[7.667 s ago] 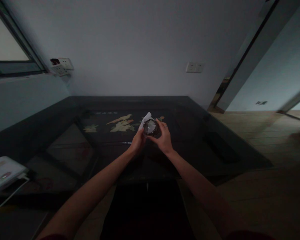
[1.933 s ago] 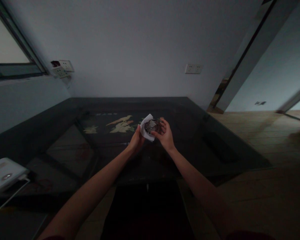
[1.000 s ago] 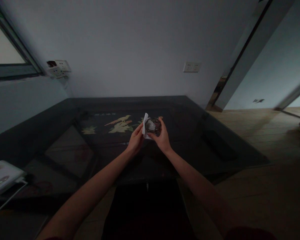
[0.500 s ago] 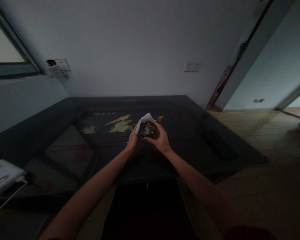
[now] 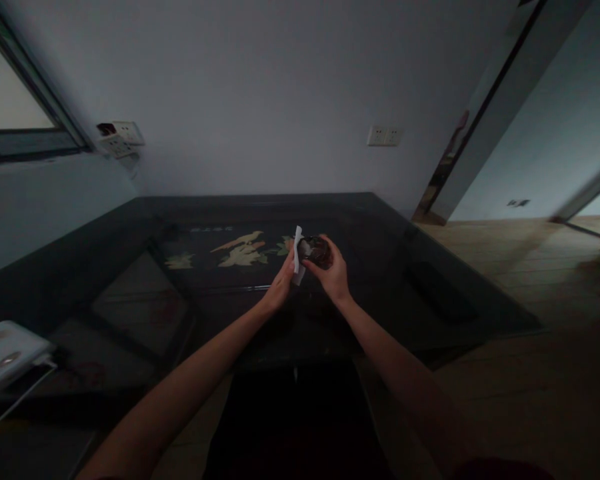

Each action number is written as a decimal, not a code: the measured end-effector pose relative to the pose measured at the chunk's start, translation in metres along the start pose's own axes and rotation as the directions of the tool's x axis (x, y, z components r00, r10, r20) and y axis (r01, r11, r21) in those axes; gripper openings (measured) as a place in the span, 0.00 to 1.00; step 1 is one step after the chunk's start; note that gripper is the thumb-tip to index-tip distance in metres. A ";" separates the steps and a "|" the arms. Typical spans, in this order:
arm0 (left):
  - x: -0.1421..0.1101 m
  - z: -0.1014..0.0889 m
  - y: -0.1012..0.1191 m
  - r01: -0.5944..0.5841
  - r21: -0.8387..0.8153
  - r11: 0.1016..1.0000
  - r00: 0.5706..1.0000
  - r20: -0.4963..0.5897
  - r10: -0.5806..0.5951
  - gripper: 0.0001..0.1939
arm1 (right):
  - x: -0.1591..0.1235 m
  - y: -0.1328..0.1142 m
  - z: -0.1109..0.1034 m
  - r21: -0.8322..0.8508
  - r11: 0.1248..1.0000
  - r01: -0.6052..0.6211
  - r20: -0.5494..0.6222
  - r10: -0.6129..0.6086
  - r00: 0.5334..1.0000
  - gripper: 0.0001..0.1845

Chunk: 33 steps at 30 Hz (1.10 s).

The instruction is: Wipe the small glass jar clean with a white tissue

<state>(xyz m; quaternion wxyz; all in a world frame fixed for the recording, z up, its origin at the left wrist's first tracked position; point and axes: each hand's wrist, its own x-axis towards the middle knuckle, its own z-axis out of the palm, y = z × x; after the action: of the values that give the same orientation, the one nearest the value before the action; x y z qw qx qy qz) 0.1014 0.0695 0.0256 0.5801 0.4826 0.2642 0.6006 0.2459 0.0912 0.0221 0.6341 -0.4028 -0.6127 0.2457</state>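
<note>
Over the middle of the dark table, my right hand (image 5: 334, 272) grips a dark, shiny, rounded object (image 5: 314, 250) that looks like brown glass, thumb in front and fingers behind. Its exact kind is too dim to tell. On its left side, a white tissue (image 5: 297, 257) is pressed flat against it by my left hand (image 5: 281, 283). The left fingers lie behind the tissue and are partly hidden by it. Both hands are close together, above the table's bird and leaf picture.
The dark glossy table (image 5: 370, 220) stands against a pale wall with sockets (image 5: 384, 136). A white device (image 5: 10, 353) with a cable lies at the left front. Toward the right of the tabletop is a dark flat oblong thing (image 5: 440, 291).
Both hands have shifted slightly right. The dark object has turned, from facing up to tilted sideways. The tissue, earlier behind and left of it, now stands nearly edge-on at its left side.
</note>
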 end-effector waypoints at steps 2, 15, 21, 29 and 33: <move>-0.001 0.000 0.003 -0.036 0.027 0.999 0.999 -0.011 0.036 0.20 | -0.001 0.000 0.000 -0.014 1.000 0.009 0.008 -0.009 1.000 0.41; 0.017 -0.006 0.003 0.119 -0.215 0.969 0.971 -0.177 -0.159 0.10 | -0.008 -0.013 0.003 0.036 0.998 0.047 0.230 -0.054 0.972 0.40; 0.016 0.002 0.012 0.207 -0.355 0.912 0.963 -0.088 -0.253 0.12 | -0.007 -0.022 -0.001 -0.106 0.987 0.121 0.174 -0.102 0.979 0.38; 0.013 0.004 0.004 0.201 -0.261 0.944 0.965 -0.111 -0.236 0.12 | -0.002 -0.015 -0.003 -0.096 0.989 0.109 0.136 -0.096 0.986 0.39; 0.015 -0.007 0.000 0.119 -0.152 0.981 0.980 -0.138 -0.140 0.13 | -0.002 -0.014 -0.003 -0.060 0.994 0.089 0.163 -0.078 0.983 0.40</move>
<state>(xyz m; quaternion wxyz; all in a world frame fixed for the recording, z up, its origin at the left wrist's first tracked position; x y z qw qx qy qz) 0.0976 0.0856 0.0272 0.6300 0.3753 0.2936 0.6132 0.2459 0.0813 0.0323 0.5785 -0.3766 -0.6861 0.2296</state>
